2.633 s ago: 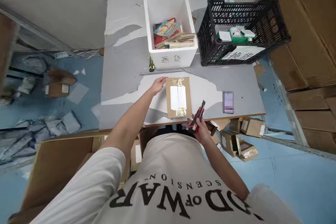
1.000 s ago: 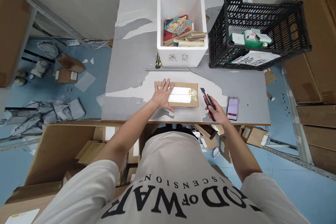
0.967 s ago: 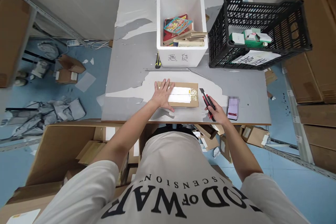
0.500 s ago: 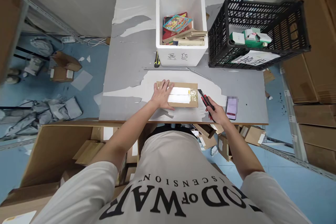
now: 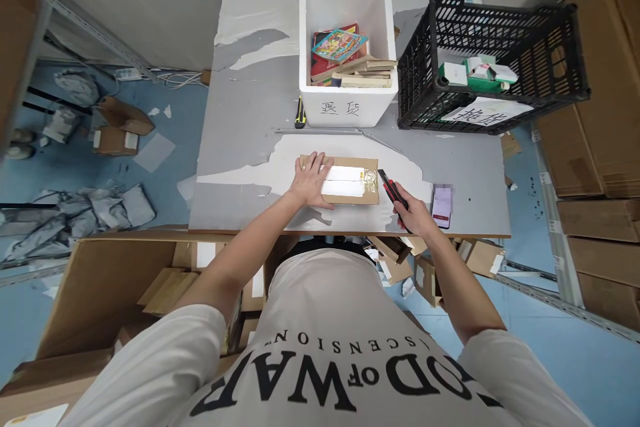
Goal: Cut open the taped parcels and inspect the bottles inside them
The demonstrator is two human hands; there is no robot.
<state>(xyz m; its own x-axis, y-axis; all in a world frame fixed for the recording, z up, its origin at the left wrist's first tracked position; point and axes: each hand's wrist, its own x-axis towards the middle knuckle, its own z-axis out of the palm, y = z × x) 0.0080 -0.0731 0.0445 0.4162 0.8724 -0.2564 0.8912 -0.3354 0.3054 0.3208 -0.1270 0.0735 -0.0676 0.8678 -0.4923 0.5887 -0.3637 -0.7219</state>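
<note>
A small brown cardboard box [image 5: 371,195] with a white label [image 5: 345,181] and clear tape on its right end lies flat on the table. My left hand [image 5: 311,181] rests on the left end of this box, fingers spread across its top. In my right hand [image 5: 413,210] is a black and red box cutter [image 5: 393,190], gripped with its tip toward the upper left. That tip is beside the box's taped right end. Just right of my right hand lies a phone [image 5: 442,205] with a lit screen.
Behind the box stands a white foam bin [image 5: 345,109] holding books. A yellow and black cutter [image 5: 300,113] lies at its left corner. Farther right is a black plastic crate [image 5: 417,80] with small white-green boxes. A large open carton [image 5: 110,287] is below the table's front left.
</note>
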